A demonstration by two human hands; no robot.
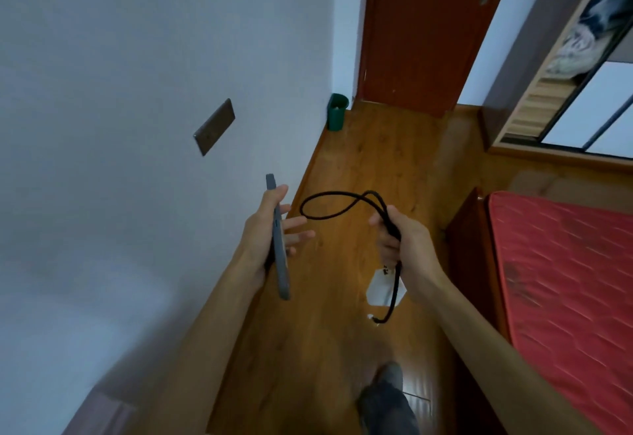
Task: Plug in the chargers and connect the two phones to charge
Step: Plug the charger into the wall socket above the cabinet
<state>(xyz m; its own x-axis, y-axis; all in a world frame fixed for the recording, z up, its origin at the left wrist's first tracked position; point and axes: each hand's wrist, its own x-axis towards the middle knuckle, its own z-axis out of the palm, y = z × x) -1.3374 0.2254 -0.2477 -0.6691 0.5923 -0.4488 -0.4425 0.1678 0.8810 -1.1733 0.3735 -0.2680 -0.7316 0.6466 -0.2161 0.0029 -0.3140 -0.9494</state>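
Left hand (270, 229) gripped slim grey phone (278, 239) edge-on, fingers splayed past it. Right hand (399, 236) closed round black braided charging cable (334, 205), loop sticking out toward phone, loose end dangling over wooden floor (342, 167). Further off, dark wall socket plate (215, 126), then green bin (337, 111) beside red-brown door (421, 30).

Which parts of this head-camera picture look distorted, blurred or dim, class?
Head view: wide-angle bending tilts the door and wall plate; light is dim and bluish, without hard shadows or glare; the lower left corner smears into blur; the phone in the left hand and the black cable stay fairly sharp.
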